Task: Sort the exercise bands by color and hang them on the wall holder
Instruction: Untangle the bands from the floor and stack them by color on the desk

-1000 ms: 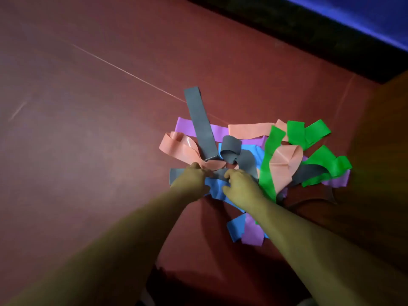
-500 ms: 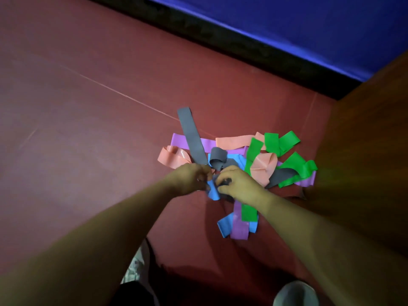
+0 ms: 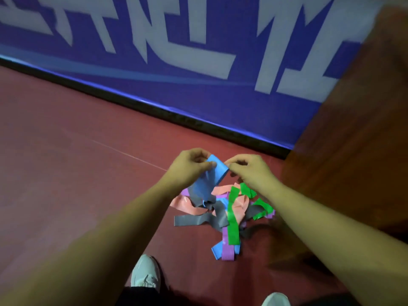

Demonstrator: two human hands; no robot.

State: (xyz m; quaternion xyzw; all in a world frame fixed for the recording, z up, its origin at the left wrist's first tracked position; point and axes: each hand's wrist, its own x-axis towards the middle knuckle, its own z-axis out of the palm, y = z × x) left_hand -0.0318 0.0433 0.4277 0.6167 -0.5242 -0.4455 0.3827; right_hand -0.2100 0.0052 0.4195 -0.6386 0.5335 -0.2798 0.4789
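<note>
Two pale shoes (image 3: pixel 144 274) stand on the near side of the pile (image 3: pixel 220 215) of exercise bands, which lies on the dark red floor (image 3: pixel 66 162). Pile contents: flat thin strips, smooth with a slight sheen, looped and crossed over one another: green band (image 3: pixel 233 219), grey band (image 3: pixel 198 220), purple band (image 3: pixel 227 251), salmon band (image 3: pixel 187 205). Directly above the pile, the blue band (image 3: pixel 209 181) is held up. Left hand (image 3: pixel 189 166) pinches one top corner, fingers (image 3: pixel 204 166) curled close; right hand (image 3: pixel 249 171) pinches the other corner likewise. Its lower end hangs limp into the pile, apparently caught among grey strips. Judgement: light, soft, stretchy, probably slightly tacky; it will drape and may drag neighbours along. Best taken at an end, across the full width, and lifted slowly to shed tangles. Beyond the pile: black skirting (image 3: pixel 154 108), then a blue wall (image 3: pixel 198 89) with pale lettering. Brown wood-look panel (image 3: pixel 353 129) to the pile's right. No wall holder in view.
</note>
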